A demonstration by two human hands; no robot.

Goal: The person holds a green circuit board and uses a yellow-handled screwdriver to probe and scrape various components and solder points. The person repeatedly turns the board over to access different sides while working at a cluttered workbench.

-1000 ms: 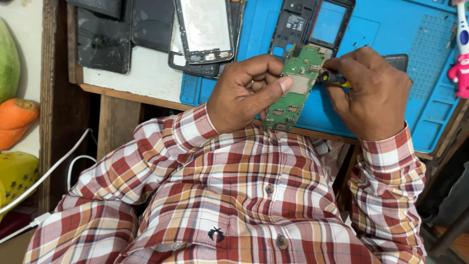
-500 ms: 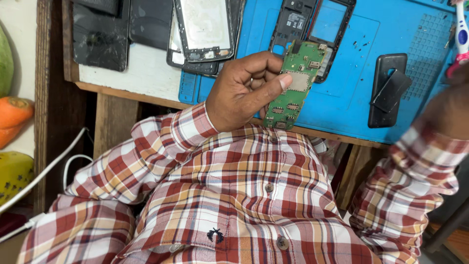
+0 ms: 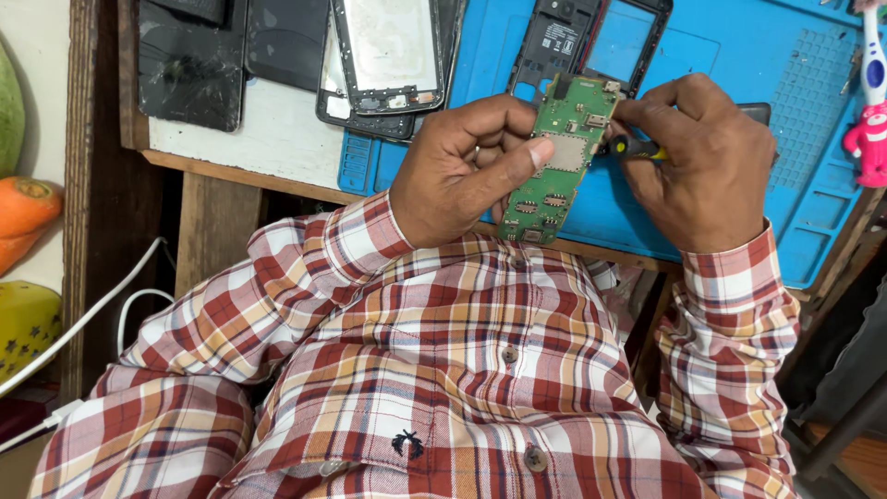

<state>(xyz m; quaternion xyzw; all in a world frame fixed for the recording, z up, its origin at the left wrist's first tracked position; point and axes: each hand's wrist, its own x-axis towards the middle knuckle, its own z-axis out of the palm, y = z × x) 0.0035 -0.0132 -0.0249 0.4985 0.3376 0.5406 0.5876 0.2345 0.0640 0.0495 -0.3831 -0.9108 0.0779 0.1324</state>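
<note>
My left hand (image 3: 467, 166) holds a long green circuit board (image 3: 559, 157) upright above the edge of a blue work mat (image 3: 739, 139), thumb pressed across its face. My right hand (image 3: 707, 162) is closed around a small tool with a black and yellow handle (image 3: 633, 148), whose tip meets the board's upper right edge. Behind the board lie a black phone back housing (image 3: 550, 46) and a black phone frame (image 3: 633, 37) on the mat.
Several dark phone screens and frames (image 3: 286, 46) lie on a white board at the upper left. A toothbrush with a pink figure (image 3: 868, 111) stands at the right. White cables (image 3: 111, 314) run at the left beside orange and yellow objects.
My right hand swung out to the right, off the board, and has come back to the board with the small tool. My left hand kept the board nearly still.
</note>
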